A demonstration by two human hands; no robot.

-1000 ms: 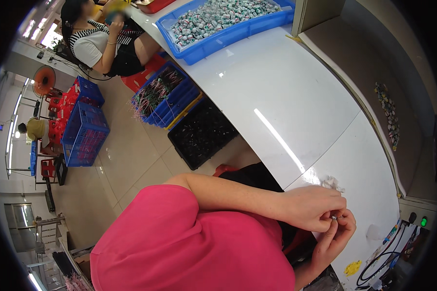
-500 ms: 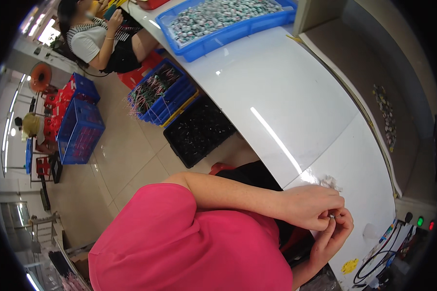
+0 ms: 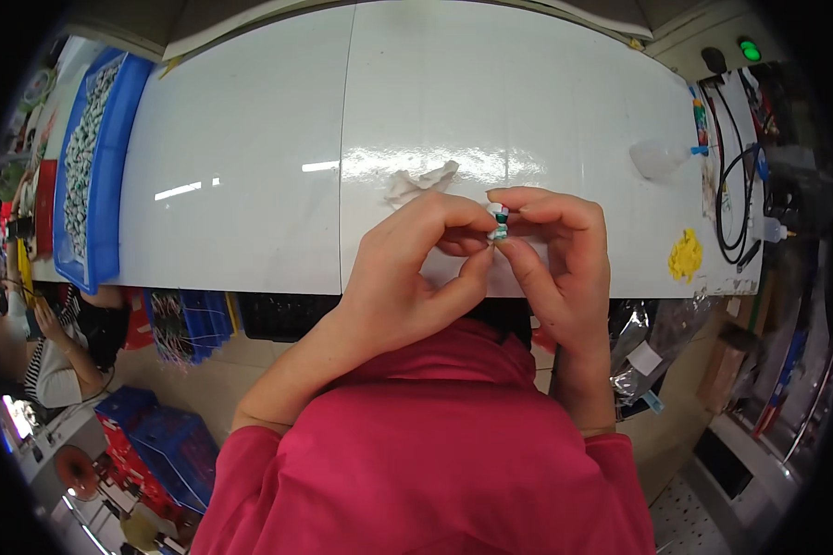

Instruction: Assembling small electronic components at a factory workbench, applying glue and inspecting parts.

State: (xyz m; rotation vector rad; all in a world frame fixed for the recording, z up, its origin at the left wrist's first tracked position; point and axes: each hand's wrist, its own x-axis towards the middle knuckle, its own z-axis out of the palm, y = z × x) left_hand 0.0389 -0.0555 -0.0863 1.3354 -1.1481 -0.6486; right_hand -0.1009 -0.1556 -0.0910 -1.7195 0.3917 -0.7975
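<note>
A small white-and-teal cylindrical part was held just above the near edge of the glossy white bench, pinched between both hands. The left hand was closed on it with thumb and forefinger from the left, and the right hand was closed on it likewise from the right. What the part was made of could not be told, as most of it was covered by fingertips. A crumpled white cloth lay just behind the hands, and a yellow scrap lay to the right near black cables. A blue tray of small parts stood well apart at the left. Because the grip was shared over so little exposed surface, the part could probably be squeezed out and dropped past the bench edge.
</note>
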